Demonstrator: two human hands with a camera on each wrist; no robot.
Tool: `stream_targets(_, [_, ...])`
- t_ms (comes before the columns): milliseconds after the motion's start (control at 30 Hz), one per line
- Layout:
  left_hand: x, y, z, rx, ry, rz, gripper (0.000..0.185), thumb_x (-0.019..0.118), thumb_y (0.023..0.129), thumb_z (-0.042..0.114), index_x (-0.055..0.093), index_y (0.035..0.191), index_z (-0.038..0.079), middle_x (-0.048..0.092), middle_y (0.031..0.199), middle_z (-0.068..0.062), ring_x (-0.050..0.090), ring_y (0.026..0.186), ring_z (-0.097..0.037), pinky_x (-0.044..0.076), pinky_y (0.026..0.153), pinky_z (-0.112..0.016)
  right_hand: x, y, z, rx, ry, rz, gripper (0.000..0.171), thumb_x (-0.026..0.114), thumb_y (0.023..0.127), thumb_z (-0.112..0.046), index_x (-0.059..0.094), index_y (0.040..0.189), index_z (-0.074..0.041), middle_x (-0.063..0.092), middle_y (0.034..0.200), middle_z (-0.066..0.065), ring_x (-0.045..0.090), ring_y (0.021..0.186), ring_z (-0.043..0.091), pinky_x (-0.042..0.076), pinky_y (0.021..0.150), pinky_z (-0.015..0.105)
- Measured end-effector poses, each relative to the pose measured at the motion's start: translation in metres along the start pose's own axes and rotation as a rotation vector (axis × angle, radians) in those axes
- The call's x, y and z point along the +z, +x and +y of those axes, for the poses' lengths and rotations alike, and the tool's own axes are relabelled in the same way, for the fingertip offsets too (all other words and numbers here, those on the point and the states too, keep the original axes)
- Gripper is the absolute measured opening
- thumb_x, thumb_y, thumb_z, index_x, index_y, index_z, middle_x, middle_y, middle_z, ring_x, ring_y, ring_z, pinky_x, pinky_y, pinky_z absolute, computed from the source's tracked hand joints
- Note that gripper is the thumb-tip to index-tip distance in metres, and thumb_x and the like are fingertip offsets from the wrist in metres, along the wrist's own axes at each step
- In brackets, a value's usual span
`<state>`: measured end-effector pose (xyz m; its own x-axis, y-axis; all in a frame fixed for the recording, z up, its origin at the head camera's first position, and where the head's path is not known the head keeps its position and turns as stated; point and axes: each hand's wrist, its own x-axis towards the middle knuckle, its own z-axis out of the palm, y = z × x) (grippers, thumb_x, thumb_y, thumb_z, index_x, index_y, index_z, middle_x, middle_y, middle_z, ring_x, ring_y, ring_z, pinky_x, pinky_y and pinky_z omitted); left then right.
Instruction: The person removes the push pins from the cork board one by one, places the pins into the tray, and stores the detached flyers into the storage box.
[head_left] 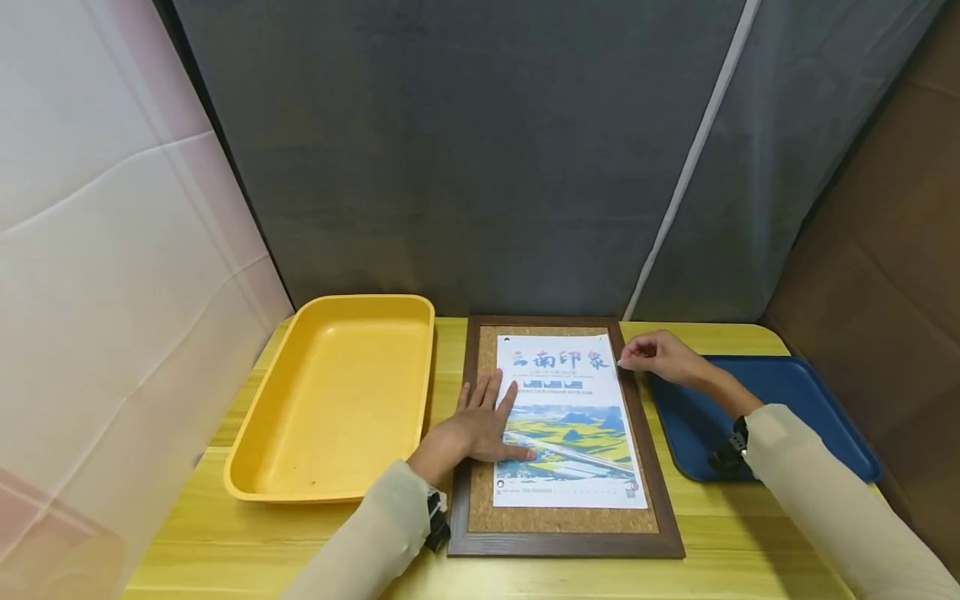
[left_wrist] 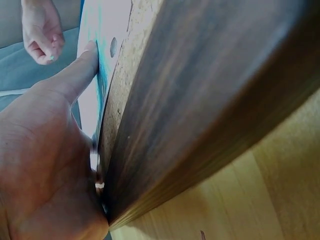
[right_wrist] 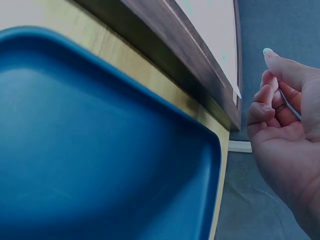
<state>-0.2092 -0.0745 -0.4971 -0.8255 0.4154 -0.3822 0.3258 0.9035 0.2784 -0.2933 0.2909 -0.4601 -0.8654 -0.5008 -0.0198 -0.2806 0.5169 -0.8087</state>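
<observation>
Poster on the cork board, both my hands on it

Cork board lies dead centre; poster on it. My left hand presses flat at nine o'clock, fingers straight; my right hand curls at the two o'clock corner, pinching something tiny.

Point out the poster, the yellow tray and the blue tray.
poster (head_left: 573, 392): head view, on the printed picture at its middle.
yellow tray (head_left: 330, 400): head view, on its bare floor.
blue tray (right_wrist: 90, 150): right wrist view, on its bare floor.
</observation>
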Motion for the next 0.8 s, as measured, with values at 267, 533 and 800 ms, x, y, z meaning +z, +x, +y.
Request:
stream_targets(267, [0.001,0.001,0.001,-0.012,0.009,-0.004,0.125,0.062,0.086,0.083,-0.006,0.171,0.022,-0.028,0.173,-0.009,-0.027,0.16,-0.03,-0.017,0.125,-0.06,-0.004,-0.009,0.011,-0.047,-0.007,-0.008,0.014,0.069,0.103,-0.008,0.075,0.102,0.005,0.072,0.095,0.021,0.06,0.08,0.039,0.054,0.074,0.034])
stream_targets(533, [0.003,0.004,-0.001,-0.015,0.003,-0.012,0.126,0.064,0.086,0.082,-0.006,0.171,0.021,-0.028,0.173,-0.009,-0.028,0.159,-0.031,-0.018,0.125,-0.058,-0.01,-0.017,0.021,-0.033,-0.018,0.003,0.013,0.071,0.103,-0.011,0.076,0.102,0.001,0.073,0.097,0.018,0.062,0.084,0.038,0.054,0.076,0.027])
stream_targets(800, [0.003,0.007,-0.003,-0.022,0.023,-0.008,0.128,0.063,0.085,0.084,-0.007,0.171,0.02,-0.028,0.173,-0.008,-0.027,0.159,-0.031,-0.017,0.126,-0.058,-0.017,-0.024,0.027,-0.02,-0.024,0.021,0.016,0.068,0.104,-0.009,0.075,0.105,0.005,0.073,0.098,0.021,0.064,0.083,0.031,0.054,0.076,0.026])
